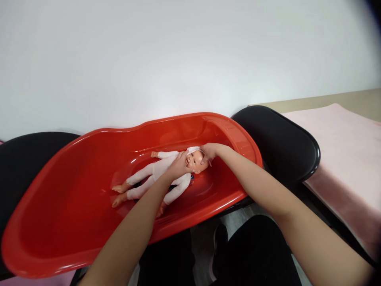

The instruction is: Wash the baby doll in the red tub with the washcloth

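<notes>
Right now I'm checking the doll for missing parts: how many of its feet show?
2: the farther foot and the nearer foot of the doll, both bare, inside the red tub. Neither is hidden.

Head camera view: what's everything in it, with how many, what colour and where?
Tub: 1, red, centre-left
Doll: 1, mostly white, lying in the tub
White fabric: 1 visible piece, at the doll's head
Left panel: 1, black, by the tub's left end
Right panel: 1, black, by its right end
Cloth: 1, pink, far right
Surface: 1, beige, behind the cloth
Wall: 1, pale grey, background
Floor: 1, grey, bottom
Legs: 2, black trousers, bottom
Left grip: 1, bare, on the doll's upper chest
Right grip: 1, bare, at its head
</notes>
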Available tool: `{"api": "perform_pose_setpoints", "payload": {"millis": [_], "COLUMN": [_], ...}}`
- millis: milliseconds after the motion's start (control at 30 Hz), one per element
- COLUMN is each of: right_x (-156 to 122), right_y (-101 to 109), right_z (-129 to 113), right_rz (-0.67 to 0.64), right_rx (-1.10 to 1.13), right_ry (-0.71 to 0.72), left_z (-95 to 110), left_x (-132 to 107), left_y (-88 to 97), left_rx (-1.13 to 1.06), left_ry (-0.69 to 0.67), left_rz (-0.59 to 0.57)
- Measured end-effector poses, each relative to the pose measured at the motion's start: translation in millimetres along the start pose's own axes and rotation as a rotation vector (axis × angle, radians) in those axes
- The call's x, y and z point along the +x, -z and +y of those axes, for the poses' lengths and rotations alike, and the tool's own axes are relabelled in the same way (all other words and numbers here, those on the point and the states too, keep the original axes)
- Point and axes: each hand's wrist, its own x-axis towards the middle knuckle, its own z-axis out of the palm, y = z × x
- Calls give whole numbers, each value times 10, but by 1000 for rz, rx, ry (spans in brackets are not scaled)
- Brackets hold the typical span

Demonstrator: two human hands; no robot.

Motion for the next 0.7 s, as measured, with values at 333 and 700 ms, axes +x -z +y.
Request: {"api": "perform_pose_setpoints", "payload": {"millis": [333,700], "right_x": [-92,-31], "right_y": [62,-20], "right_z": [33,63], "right_rz": [46,302], "right_rx": [184,-44], "right_ry": [-11,362], "left_z": [42,40], "left_x": [-17,1], "left_y": [15,19], "left_rx": [-67,-12], "left_ry": [-2,-50], "left_rz": [0,15]}}
